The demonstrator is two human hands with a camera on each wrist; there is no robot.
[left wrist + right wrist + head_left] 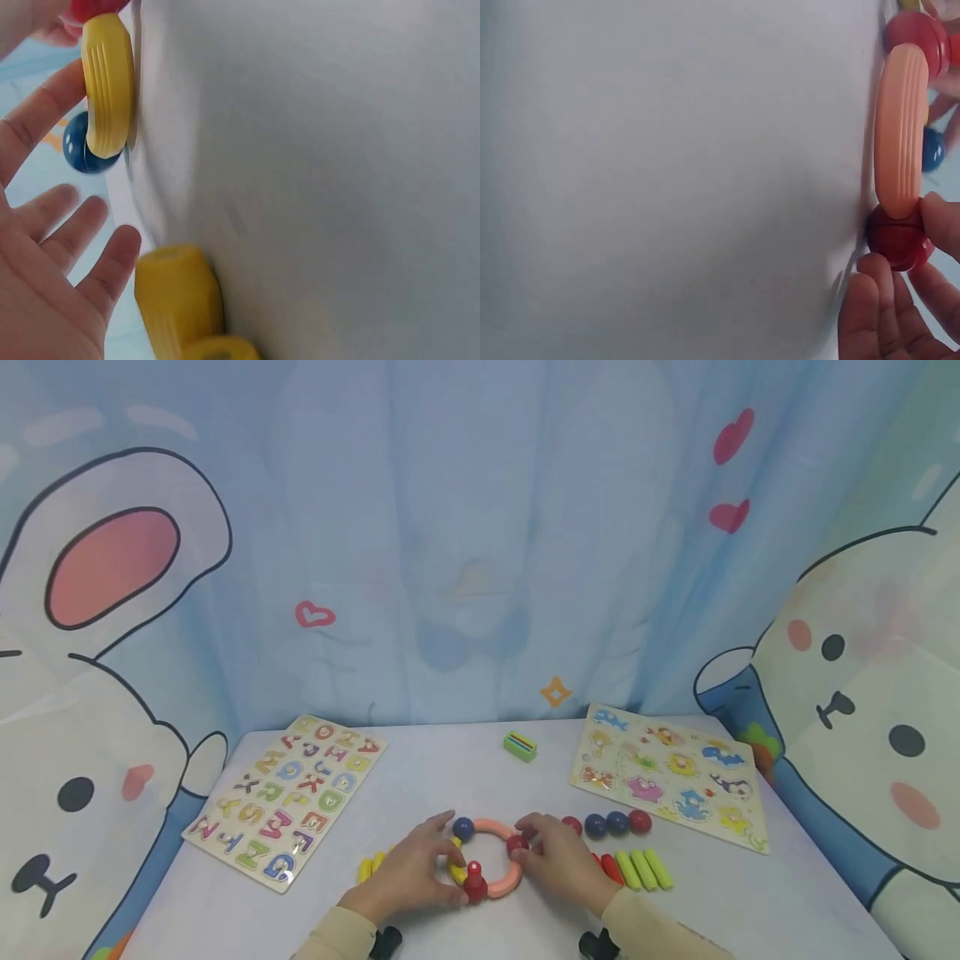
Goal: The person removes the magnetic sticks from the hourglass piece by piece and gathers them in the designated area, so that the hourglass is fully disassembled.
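Observation:
A ring of toy pieces lies on the table, made of salmon curved pieces (506, 882), a yellow curved piece (110, 86), a blue ball (463, 829) and red balls. My left hand (411, 870) spans its lower left side. The thumb is at the red ball with a peg (475, 885) and the index finger against the yellow piece; the other fingers spread loosely. On the ring's right side my right hand (564, 857) pinches a red ball (898, 244) between thumb and fingers, at the end of a salmon piece.
Yellow sticks (366, 868) lie beside the left hand. Right of the right hand are green sticks (643, 870), red sticks (611, 867) and a row of red and blue balls (618, 823). A letter board (288, 802), an animal board (670, 772) and a green block (520, 746) lie farther back.

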